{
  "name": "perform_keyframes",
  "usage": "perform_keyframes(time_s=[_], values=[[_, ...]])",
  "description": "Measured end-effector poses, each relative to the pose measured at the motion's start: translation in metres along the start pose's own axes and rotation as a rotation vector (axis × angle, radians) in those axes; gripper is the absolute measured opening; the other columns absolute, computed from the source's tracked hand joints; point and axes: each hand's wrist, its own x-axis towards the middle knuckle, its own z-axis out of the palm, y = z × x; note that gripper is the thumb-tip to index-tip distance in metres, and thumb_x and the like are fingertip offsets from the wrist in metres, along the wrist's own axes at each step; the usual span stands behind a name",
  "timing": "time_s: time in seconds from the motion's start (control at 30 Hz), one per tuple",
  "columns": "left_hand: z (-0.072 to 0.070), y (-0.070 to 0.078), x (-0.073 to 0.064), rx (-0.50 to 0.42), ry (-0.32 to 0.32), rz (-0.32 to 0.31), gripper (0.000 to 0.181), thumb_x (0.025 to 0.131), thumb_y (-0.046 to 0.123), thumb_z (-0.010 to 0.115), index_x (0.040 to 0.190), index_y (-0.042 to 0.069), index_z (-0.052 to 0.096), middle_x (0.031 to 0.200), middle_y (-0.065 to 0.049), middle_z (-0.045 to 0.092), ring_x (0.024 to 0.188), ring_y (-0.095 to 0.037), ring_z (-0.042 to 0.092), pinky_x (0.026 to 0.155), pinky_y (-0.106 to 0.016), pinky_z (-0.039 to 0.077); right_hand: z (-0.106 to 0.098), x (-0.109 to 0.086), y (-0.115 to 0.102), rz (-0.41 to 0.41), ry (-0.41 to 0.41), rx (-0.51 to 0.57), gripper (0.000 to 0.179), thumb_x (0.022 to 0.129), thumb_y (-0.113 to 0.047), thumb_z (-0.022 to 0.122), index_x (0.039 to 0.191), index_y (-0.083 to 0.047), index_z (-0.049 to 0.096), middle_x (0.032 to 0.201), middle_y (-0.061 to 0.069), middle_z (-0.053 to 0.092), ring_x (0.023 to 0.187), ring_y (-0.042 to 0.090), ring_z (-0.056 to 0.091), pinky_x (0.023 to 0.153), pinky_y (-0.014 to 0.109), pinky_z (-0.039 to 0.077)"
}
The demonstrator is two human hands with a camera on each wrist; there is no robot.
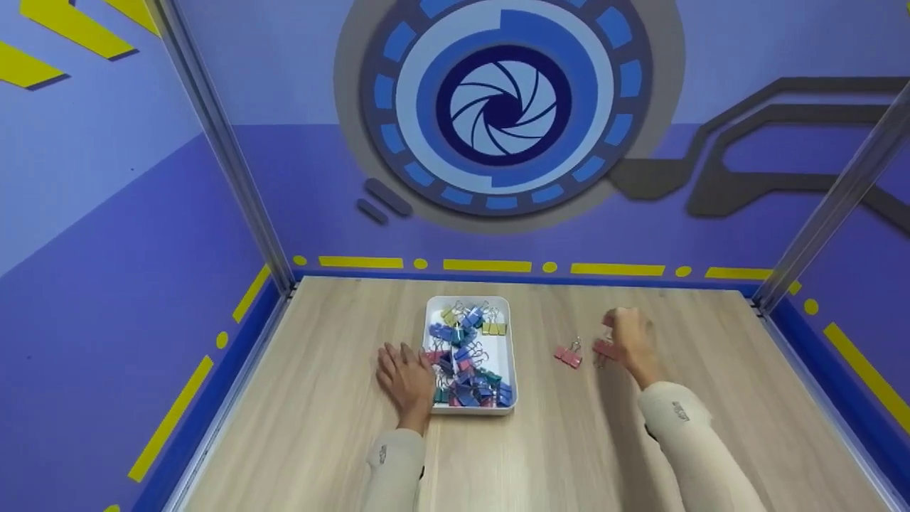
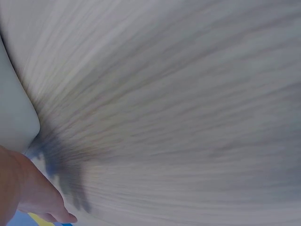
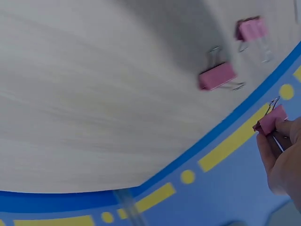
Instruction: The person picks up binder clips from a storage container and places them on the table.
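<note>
A pink binder clip [image 3: 273,119] is pinched between the thumb and fingers of my right hand [image 1: 630,336], held above the table. Two more pink binder clips lie below it on the wood: one [image 1: 568,355] to the left, another [image 1: 605,348] close under the hand. At the left side of a white tray [image 1: 513,370] rests my left hand [image 1: 407,377], fingers extended and holding nothing. Blue, green, yellow and pink binder clips [image 1: 473,391] fill much of that tray. In the left wrist view part of the left hand [image 2: 40,193] shows beside the tray's pale wall [image 2: 16,103].
The wooden table [image 1: 320,434] is bounded by a purple back wall [image 1: 298,185] and side panels. Metal posts [image 1: 227,142] rise at the two far corners. Bare wood lies between the tray and the pink clips.
</note>
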Motion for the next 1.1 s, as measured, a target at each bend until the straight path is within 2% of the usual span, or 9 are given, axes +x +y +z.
perform_keyframes(time_s=[0.1, 0.2, 0.3, 0.43, 0.67, 0.93, 1.1], values=[[-0.002, 0.0, 0.0, 0.0, -0.006, 0.002, 0.055, 0.108, 0.034, 0.043, 0.15, -0.002, 0.047, 0.164, -0.027, 0.03, 0.156, -0.044, 0.02, 0.124, -0.064, 0.017, -0.005, -0.01, 0.025, 0.018, 0.016, -0.054, 0.017, 0.092, 0.009, 0.058, 0.099, 0.008, 0.074, 0.101, 0.028, 0.075, 0.092, 0.044, 0.072, 0.083, 0.057, 0.057], [-0.003, -0.001, 0.001, -0.011, 0.002, 0.0, 0.056, 0.107, 0.034, 0.044, 0.151, -0.001, 0.045, 0.165, -0.026, 0.03, 0.156, -0.044, 0.019, 0.124, -0.064, 0.017, -0.003, -0.019, 0.041, 0.022, 0.02, -0.111, 0.013, 0.091, 0.01, 0.06, 0.094, 0.01, 0.073, 0.096, 0.028, 0.074, 0.088, 0.045, 0.072, 0.079, 0.057, 0.058], [-0.003, -0.002, 0.003, -0.017, 0.017, 0.002, 0.056, 0.107, 0.034, 0.045, 0.152, 0.0, 0.044, 0.165, -0.025, 0.029, 0.156, -0.045, 0.019, 0.123, -0.064, 0.016, 0.003, -0.025, 0.051, 0.024, 0.018, -0.144, 0.011, 0.089, 0.011, 0.062, 0.09, 0.01, 0.073, 0.092, 0.028, 0.074, 0.085, 0.045, 0.072, 0.075, 0.056, 0.058], [-0.002, -0.001, 0.003, 0.001, 0.031, 0.008, 0.057, 0.106, 0.035, 0.046, 0.155, 0.004, 0.042, 0.166, -0.024, 0.029, 0.156, -0.045, 0.019, 0.123, -0.065, 0.016, 0.013, -0.031, 0.059, 0.039, 0.006, -0.134, 0.009, 0.088, 0.01, 0.064, 0.087, 0.008, 0.073, 0.087, 0.025, 0.074, 0.079, 0.038, 0.072, 0.072, 0.055, 0.058], [0.002, 0.0, 0.0, 0.02, 0.035, 0.002, 0.058, 0.105, 0.034, 0.047, 0.156, 0.007, 0.041, 0.167, -0.023, 0.028, 0.157, -0.044, 0.018, 0.123, -0.067, 0.016, 0.027, -0.037, 0.064, 0.077, -0.025, -0.083, 0.01, 0.088, 0.007, 0.066, 0.08, 0.005, 0.069, 0.077, 0.016, 0.068, 0.07, 0.026, 0.062, 0.07, 0.05, 0.056], [0.0, 0.001, 0.001, 0.018, 0.041, -0.007, 0.058, 0.105, 0.034, 0.049, 0.155, 0.006, 0.042, 0.166, -0.024, 0.028, 0.156, -0.046, 0.019, 0.123, -0.067, 0.016, 0.039, -0.04, 0.059, 0.111, -0.068, -0.044, 0.006, 0.09, 0.005, 0.067, 0.091, 0.007, 0.073, 0.086, 0.019, 0.073, 0.079, 0.03, 0.068, 0.077, 0.053, 0.057], [-0.001, 0.002, 0.001, 0.037, 0.042, -0.008, 0.058, 0.105, 0.034, 0.05, 0.155, 0.006, 0.042, 0.166, -0.025, 0.028, 0.156, -0.045, 0.019, 0.123, -0.066, 0.017, 0.045, -0.035, 0.054, 0.132, -0.093, -0.026, 0.01, 0.091, 0.005, 0.065, 0.082, 0.002, 0.069, 0.075, 0.01, 0.066, 0.07, 0.02, 0.057, 0.064, 0.039, 0.051]])
